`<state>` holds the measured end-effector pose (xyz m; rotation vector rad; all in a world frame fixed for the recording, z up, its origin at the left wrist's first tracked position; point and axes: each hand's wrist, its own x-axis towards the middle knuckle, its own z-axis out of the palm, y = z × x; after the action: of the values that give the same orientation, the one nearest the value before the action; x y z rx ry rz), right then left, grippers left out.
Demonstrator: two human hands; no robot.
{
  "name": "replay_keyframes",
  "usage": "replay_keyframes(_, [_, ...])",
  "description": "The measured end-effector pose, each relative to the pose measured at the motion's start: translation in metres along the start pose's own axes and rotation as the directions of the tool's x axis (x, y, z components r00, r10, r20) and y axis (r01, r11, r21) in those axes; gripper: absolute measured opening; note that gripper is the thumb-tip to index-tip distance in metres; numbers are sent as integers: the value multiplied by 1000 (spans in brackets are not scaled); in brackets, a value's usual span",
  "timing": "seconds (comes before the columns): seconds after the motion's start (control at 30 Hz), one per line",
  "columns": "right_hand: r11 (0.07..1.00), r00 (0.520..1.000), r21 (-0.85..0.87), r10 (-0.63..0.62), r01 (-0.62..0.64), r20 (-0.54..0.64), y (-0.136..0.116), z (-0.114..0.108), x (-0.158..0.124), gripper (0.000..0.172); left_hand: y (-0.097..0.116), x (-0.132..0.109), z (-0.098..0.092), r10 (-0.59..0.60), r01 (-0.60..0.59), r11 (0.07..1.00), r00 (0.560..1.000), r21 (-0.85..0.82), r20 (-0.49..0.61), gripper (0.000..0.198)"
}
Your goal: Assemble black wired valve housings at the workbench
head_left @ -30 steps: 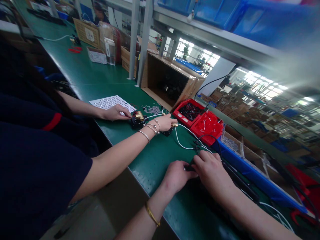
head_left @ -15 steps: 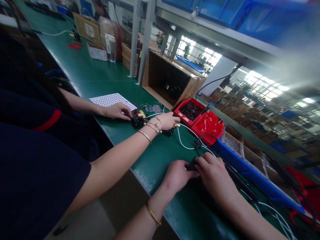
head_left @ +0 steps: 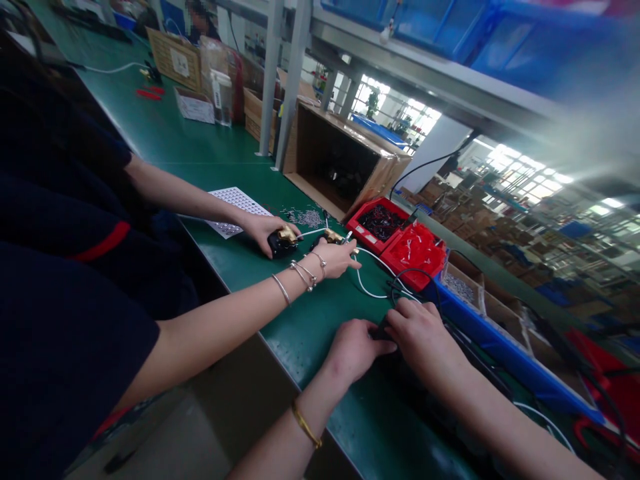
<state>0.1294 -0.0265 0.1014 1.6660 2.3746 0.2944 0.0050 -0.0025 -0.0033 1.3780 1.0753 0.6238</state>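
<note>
My left hand [head_left: 356, 350] and my right hand [head_left: 423, 337] meet on the green bench [head_left: 210, 160], both closed on a small black part [head_left: 383, 329] that is mostly hidden between the fingers. A gold bangle sits on my left wrist. To my left a co-worker in dark blue works with two hands. Their far hand [head_left: 265, 230] grips a black and brass part [head_left: 283, 241]. Their near hand [head_left: 336, 259], with bracelets on the wrist, holds a thin tool next to a second brass part [head_left: 332, 236].
Two red trays [head_left: 400, 240] of small parts stand beyond the co-worker's hands, with a long blue tray [head_left: 505, 343] to their right. An open cardboard box [head_left: 340, 160] lies on its side behind. White and black cables [head_left: 380, 277] loop near my hands. A white dotted sheet [head_left: 231, 200] lies left.
The co-worker's far hand has slid right and taken hold of the black and brass part; their near hand has lifted slightly. My own hands have stayed together on the small black part.
</note>
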Motion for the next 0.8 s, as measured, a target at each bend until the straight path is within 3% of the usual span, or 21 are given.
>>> replay_keyframes(0.2, [997,992,27,69,-67,-104,-4,14,-12,15,-3,1,1,62,-62,998,998,4,27,28])
replay_keyframes(0.43, [997,962,79,34,-13,-271,3,30,-23,15,-3,1,1,34,-35,999,999,21,30,33])
replay_keyframes(0.53, [999,973,44,25,-15,-230,1,23,-20,15,-1,0,0,43,-44,998,999,36,25,32])
replay_keyframes(0.8, [988,993,-105,114,-109,34,-29,-5,-15,21,4,-9,-3,69,-70,991,998,117,13,26])
